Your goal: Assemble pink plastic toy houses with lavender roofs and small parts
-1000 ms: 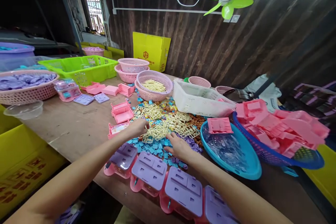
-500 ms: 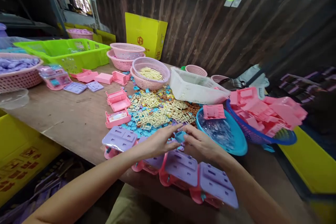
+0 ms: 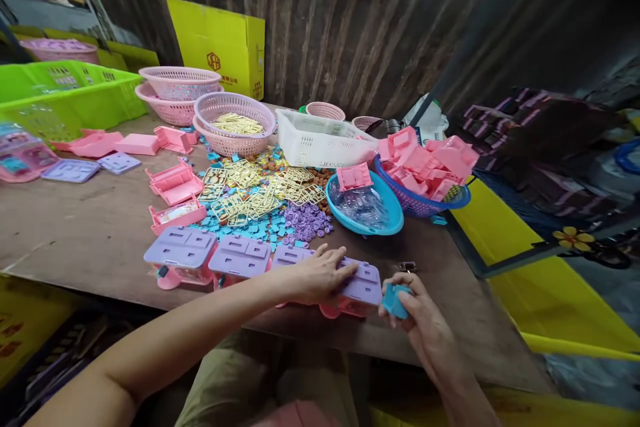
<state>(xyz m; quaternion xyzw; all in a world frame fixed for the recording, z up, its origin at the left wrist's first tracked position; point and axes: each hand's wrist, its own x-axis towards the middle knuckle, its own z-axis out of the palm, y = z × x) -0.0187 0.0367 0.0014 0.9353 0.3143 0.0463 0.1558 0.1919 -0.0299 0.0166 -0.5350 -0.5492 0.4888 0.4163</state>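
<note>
Our right hand (image 3: 415,307) is closed in a pinch on a light-blue plastic piece (image 3: 395,300), held above the table edge just beside the end purple-lidded pink box (image 3: 365,285). Our left hand (image 3: 320,277), fingers spread and gripping nothing we can see, appears to rest across the lids of that box and the next one; the palm side is hidden. We judge the step in hand to be handling one blue piece beside the row while the left hand steadies the boxes. The next move, in our judgement, calls for a sure fingertip hold, the piece turned the right way round, and the end box kept from sliding; its exact orientation we cannot read. Left along the row stand more purple-lidded boxes (image 3: 181,248). Behind the row lie loose blue pieces (image 3: 273,232), purple rosettes (image 3: 306,221) and cream frames (image 3: 250,208). Farther out we note a turquoise basin (image 3: 385,231) of clear plastic parts and, beside it, a blue basket (image 3: 430,209) heaped with pink mouldings (image 3: 433,163).
</note>
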